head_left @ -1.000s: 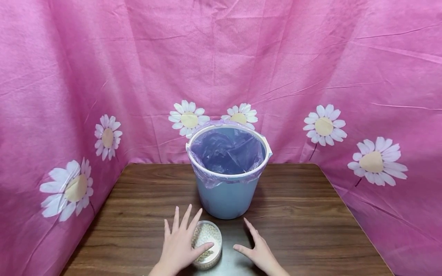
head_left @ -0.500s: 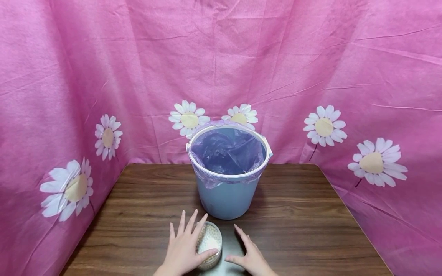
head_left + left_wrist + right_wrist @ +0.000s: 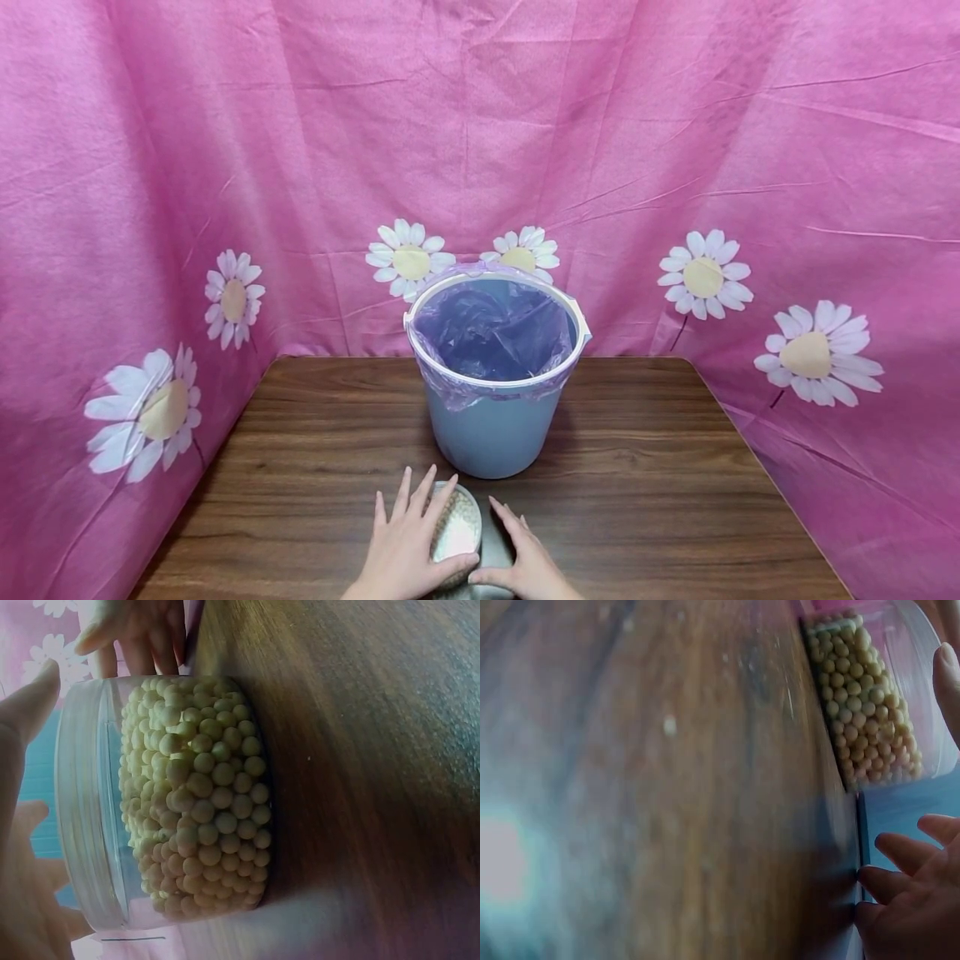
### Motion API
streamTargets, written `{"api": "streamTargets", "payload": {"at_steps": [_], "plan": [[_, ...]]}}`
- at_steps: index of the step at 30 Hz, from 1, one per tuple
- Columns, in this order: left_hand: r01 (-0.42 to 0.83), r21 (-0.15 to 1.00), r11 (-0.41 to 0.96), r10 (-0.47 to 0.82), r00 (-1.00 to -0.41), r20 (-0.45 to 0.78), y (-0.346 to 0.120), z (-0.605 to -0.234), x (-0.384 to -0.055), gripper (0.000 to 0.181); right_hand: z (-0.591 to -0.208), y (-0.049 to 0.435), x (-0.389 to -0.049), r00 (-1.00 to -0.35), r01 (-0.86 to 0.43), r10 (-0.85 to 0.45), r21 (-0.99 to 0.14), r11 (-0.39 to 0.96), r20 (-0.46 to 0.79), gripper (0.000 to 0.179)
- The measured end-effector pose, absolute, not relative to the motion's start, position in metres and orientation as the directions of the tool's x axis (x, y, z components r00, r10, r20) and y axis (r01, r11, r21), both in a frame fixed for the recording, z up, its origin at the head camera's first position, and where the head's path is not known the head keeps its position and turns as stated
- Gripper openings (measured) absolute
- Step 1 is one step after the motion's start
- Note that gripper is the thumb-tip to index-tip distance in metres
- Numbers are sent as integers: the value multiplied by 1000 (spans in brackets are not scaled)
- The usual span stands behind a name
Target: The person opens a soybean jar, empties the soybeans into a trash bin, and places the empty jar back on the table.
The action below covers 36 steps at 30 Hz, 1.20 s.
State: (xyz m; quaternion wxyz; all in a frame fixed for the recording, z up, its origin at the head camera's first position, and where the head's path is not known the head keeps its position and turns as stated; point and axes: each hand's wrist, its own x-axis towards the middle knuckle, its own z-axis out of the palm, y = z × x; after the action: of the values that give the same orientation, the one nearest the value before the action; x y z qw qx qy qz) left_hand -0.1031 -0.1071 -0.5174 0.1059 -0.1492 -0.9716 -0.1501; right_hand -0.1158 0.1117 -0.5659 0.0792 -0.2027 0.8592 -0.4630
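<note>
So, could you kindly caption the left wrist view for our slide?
Left hand and right hand near a clear jar of tan balls.

Bucket (image 3: 487,437) blocks the way straight beyond the jar (image 3: 462,525). Left hand (image 3: 405,542) covers the jar's left side; right hand (image 3: 522,554) leaves a thin gap at its right (thumbs nearly meet there, head view). Wide lanes of table (image 3: 675,475) either side; curtain (image 3: 480,133) bounds the back.

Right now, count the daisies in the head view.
6: front-left daisy, rear-left daisy, centre-left daisy and centre-right daisy beyond the bucket, rear-right daisy, front-right daisy. The bucket may hide more.
</note>
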Motion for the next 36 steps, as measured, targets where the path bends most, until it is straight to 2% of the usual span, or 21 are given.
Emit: {"api": "streamTargets", "payload": {"at_steps": [12,21,25,28,32,36], "plan": [[327,299,896,284,-942,181,-107,-521,-104,102,-566,98,-114,-887,-322,-457,-797,510,66,101],[368,274,888,317,-924,214,-107,-520,-104,103,-570,91,-115,-878,-395,-456,-761,514,148,101],[380,270,885,329,-919,216,-108,-521,-105,100,-571,88,-115,-894,-350,-434,-783,515,114,98],[375,271,886,320,-920,227,-107,-523,-107,99,-571,87,-114,-909,-263,-415,-837,480,47,97],[357,274,893,281,-918,280,-105,-526,-108,94,-570,85,-113,-922,-147,-385,-884,445,-41,99],[345,259,902,243,-903,355,-103,-532,-110,85,-570,82,-113,-927,-106,-368,-893,438,-71,102]]}}
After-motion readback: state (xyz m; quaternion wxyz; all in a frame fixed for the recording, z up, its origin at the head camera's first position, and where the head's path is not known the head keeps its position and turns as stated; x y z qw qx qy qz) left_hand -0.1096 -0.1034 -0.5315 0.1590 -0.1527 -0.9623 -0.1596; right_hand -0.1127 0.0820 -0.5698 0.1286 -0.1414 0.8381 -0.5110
